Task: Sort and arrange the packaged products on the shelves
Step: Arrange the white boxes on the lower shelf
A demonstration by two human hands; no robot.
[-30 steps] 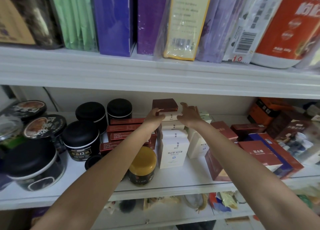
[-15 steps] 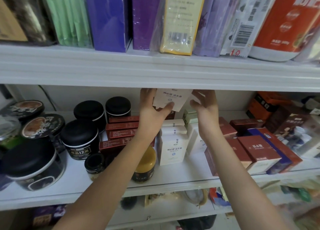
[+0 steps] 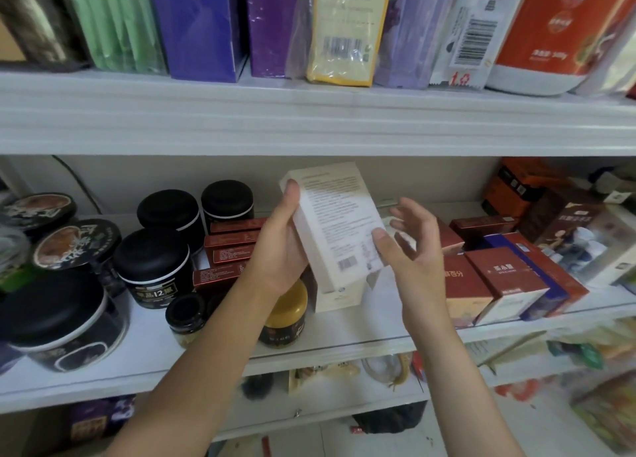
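Note:
A tall white box (image 3: 339, 222) with fine print and a barcode on its back is held tilted in front of the middle shelf (image 3: 144, 350). My left hand (image 3: 280, 246) grips its left side, thumb near the top corner. My right hand (image 3: 411, 250) touches the box's lower right corner with its thumb, the other fingers spread apart behind it. Another white box (image 3: 340, 296) stands on the shelf just below and behind the held one.
Black-lidded jars (image 3: 155, 267) crowd the shelf's left, red flat boxes (image 3: 230, 250) are stacked behind my left wrist, and a yellow-lidded jar (image 3: 287, 315) stands near the front edge. Red and blue cartons (image 3: 499, 284) lie on the right. Upright packages (image 3: 206, 26) fill the upper shelf.
The white box has come out from under the upper shelf and toward me, turned so its printed back faces me. Both hands moved down and nearer with it.

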